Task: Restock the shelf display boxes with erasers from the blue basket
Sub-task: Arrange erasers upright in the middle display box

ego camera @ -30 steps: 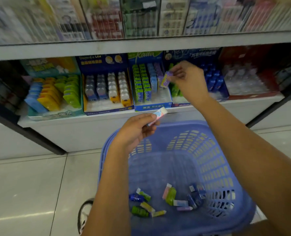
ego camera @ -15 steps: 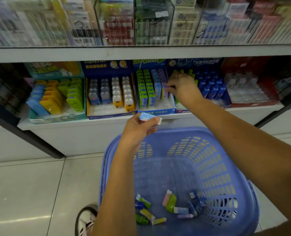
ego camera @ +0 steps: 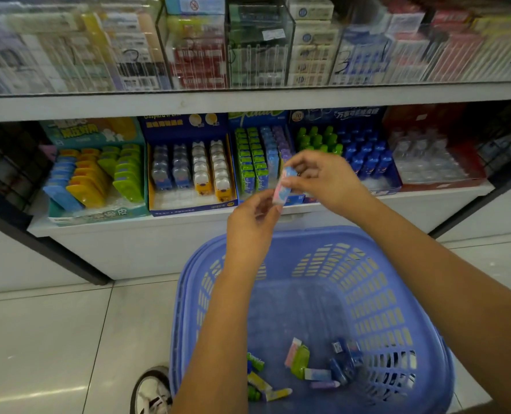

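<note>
- The left hand [ego camera: 252,218] pinches the lower end of a pink-and-blue eraser [ego camera: 283,186] between thumb and curled fingertips.
- The right hand [ego camera: 323,177] pinches the upper end of the same eraser, so both hands hold it at once. It stands nearly upright, with its top tilted slightly to the right.
- The eraser is in the air in front of the shelf edge [ego camera: 128,231], above the far rim of the blue basket [ego camera: 397,294]. It is just before the display box of green, blue and purple erasers [ego camera: 255,156].
- Both forearms reach over the basket, which sits on the tiled floor [ego camera: 39,339].
- Loose erasers [ego camera: 300,358] lie scattered on the basket's bottom: green, pink, dark blue and yellow.
- Left of that display box stands a dark blue box [ego camera: 191,174] with rows of bear-shaped items. Further left is a teal box [ego camera: 96,177] with blue, yellow and green pieces.
- To the right are a box of green and blue bottle shapes [ego camera: 356,156] and a red box [ego camera: 433,162].
- A shoe [ego camera: 152,392] shows at the basket's left.
</note>
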The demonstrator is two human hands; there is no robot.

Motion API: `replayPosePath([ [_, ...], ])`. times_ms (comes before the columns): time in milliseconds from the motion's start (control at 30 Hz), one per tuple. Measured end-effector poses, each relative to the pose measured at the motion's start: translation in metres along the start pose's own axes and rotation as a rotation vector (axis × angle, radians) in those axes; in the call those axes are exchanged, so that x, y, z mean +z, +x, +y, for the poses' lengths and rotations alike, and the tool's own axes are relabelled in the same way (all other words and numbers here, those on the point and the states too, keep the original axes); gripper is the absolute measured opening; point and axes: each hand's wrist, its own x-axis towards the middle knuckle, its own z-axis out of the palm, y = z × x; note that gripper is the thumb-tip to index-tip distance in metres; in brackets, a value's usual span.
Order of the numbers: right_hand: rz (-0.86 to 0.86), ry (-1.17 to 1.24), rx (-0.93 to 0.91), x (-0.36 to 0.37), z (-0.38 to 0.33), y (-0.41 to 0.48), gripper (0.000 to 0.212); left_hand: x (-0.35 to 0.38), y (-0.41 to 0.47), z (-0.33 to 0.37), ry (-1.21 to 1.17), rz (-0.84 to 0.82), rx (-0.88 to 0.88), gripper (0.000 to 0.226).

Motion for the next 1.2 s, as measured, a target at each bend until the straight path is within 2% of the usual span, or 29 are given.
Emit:
replayPosePath([
  [100, 0.260, -0.200, -0.086, -0.008, 0.007, 0.016, 0.018, 0.003, 0.003, -0.007, 0.375, -0.029, 0.091, 0.047],
  [167, 0.248, -0.301, -0.149, -0.009, 0.010, 0.027, 0.016, 0.004, 0.004, -0.013, 0.547, -0.077, 0.108, 0.057],
  [267, 0.155, -0.375, -0.181, 0.001, 0.015, 0.038, 0.018, 0.006, 0.003, -0.020, 0.615, -0.075, 0.119, 0.062],
  [467, 0.072, -0.459, -0.229, 0.010, 0.026, 0.048, 0.018, 0.008, 0.007, -0.023, 0.596, -0.037, 0.137, 0.060],
  [700, 0.153, -0.807, -0.434, 0.020, 0.028, 0.040, 0.021, 0.008, 0.006, -0.022, 0.577, -0.048, 0.137, 0.060],
  [767, 0.136, -0.903, -0.395, 0.022, 0.023, 0.033, 0.029, 0.007, 0.006, -0.021, 0.569, -0.059, 0.144, 0.058],
  [833, 0.076, -0.918, -0.325, 0.019, 0.019, 0.025, 0.033, 0.008, 0.001, -0.021, 0.423, -0.009, 0.184, 0.048],
  [900, 0.051, -0.800, -0.222, 0.015, 0.016, 0.010, 0.031, 0.014, -0.009, -0.025, 0.173, 0.143, 0.219, 0.034],
  [967, -0.059, -0.697, -0.071, 0.014, 0.019, -0.011, 0.020, 0.025, -0.019, -0.038, 0.078, 0.195, 0.156, 0.024],
  [1000, -0.175, -0.694, 0.027, 0.017, 0.026, -0.023, 0.019, 0.032, -0.023, -0.050, 0.129, 0.128, 0.094, 0.020],
  [1100, -0.584, -0.776, 0.330, 0.038, 0.061, -0.064, 0.022, 0.048, -0.040, -0.094, 0.447, -0.292, -0.165, 0.020],
  [1200, -0.931, -0.806, 0.498, 0.063, 0.112, -0.106, 0.016, 0.054, -0.071, -0.137, 0.682, -0.638, -0.393, 0.032],
])
